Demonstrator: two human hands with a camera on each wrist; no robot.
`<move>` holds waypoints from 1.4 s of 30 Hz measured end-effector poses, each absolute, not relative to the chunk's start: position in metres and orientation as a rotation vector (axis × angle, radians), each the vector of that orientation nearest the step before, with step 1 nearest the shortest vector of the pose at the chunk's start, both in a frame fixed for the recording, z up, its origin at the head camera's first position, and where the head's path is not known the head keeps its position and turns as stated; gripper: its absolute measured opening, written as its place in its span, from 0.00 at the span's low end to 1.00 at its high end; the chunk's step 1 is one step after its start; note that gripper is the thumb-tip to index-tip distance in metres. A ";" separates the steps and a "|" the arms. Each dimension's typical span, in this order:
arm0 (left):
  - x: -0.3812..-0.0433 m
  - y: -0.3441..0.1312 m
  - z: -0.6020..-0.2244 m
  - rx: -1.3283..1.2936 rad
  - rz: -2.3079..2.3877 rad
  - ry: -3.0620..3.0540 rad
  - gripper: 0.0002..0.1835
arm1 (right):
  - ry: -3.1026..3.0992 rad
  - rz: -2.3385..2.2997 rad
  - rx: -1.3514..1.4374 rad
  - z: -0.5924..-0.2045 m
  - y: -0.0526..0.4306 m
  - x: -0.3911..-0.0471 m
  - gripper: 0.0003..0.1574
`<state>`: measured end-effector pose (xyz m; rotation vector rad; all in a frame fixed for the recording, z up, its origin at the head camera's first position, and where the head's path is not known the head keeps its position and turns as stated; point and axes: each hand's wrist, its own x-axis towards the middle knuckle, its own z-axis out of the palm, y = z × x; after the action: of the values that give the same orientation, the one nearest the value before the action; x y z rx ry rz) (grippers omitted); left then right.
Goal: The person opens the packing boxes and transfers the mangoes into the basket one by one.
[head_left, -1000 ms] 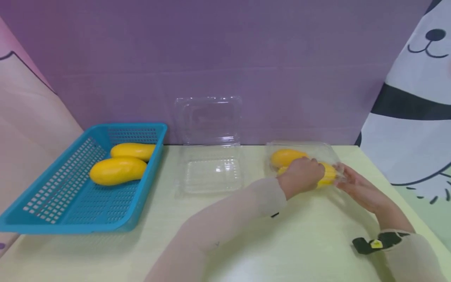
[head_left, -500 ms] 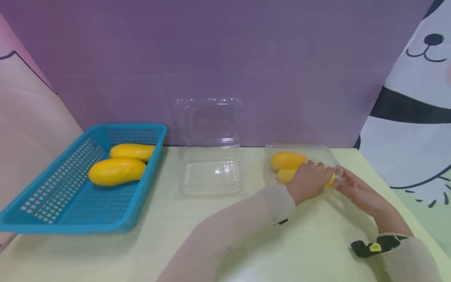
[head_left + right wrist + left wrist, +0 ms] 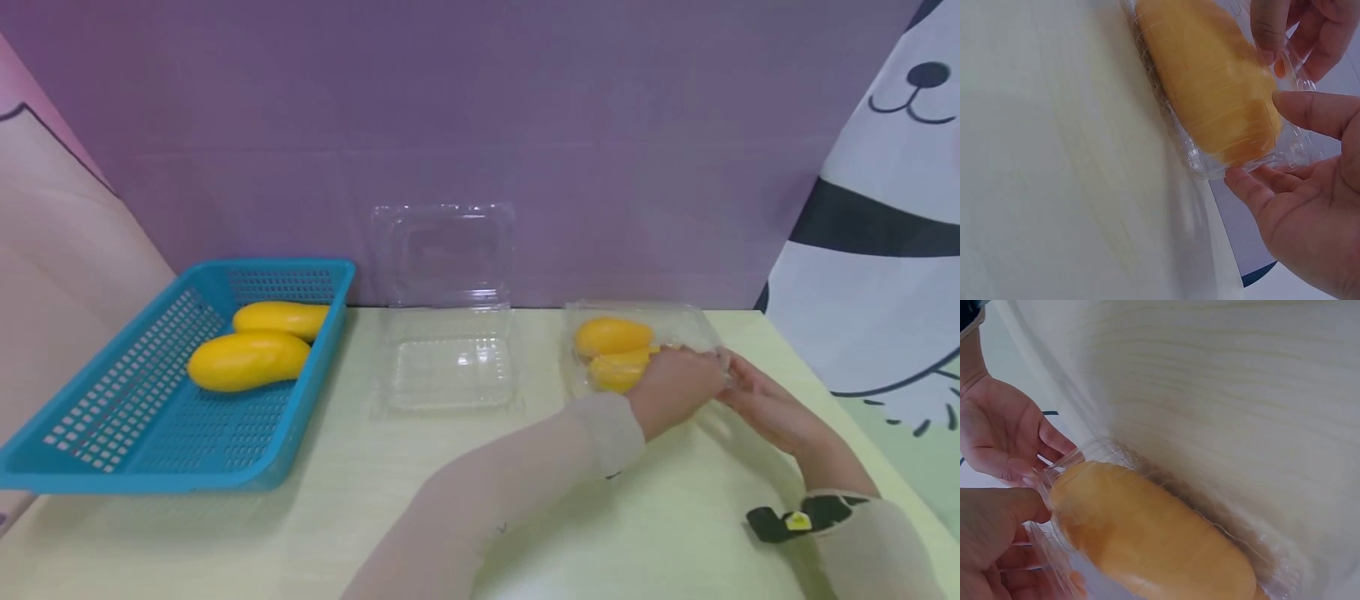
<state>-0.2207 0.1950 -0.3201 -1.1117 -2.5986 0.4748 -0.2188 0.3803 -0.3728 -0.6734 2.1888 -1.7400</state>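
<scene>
A clear plastic clamshell box (image 3: 678, 321) lies at the table's right, its lid down over yellow oblong fruits, one at the back (image 3: 613, 337) and one in front (image 3: 621, 371). My left hand (image 3: 678, 383) reaches across the front fruit and pinches the box's edge near its right end, thumb on top in the left wrist view. With thumb above and fingers below, my right hand (image 3: 1310, 206) grips the corner of the box beside it. In the head view the left hand hides part of the front fruit and the box's near edge.
A second clear clamshell box (image 3: 450, 375) stands with its lid raised in the middle, against the purple backdrop (image 3: 480, 125). To the left, a blue perforated basket (image 3: 300, 425) holds two yellow oblong fruits (image 3: 247, 360). The pale table's (image 3: 360, 517) right edge runs close by the right hand.
My left hand has slid rightward along the front of the box, up to the right hand, uncovering more of the front fruit's left end. The right hand stays at the corner.
</scene>
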 end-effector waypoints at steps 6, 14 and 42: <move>-0.224 0.199 -0.320 -1.210 0.701 -2.527 0.25 | 2.068 -1.813 -0.787 -0.372 0.378 -0.221 0.41; -0.225 0.200 -0.316 -1.256 0.747 -2.559 0.26 | 2.089 -1.781 -0.761 -0.372 0.379 -0.220 0.40; -0.232 0.171 -0.296 -1.247 0.338 -2.767 0.11 | 2.174 -1.727 -0.612 -0.372 0.382 -0.216 0.44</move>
<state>-0.2316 0.1709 -0.2962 -1.2473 -2.7670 0.3377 -0.2157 0.3823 -0.3721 -0.6121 2.1738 -1.7269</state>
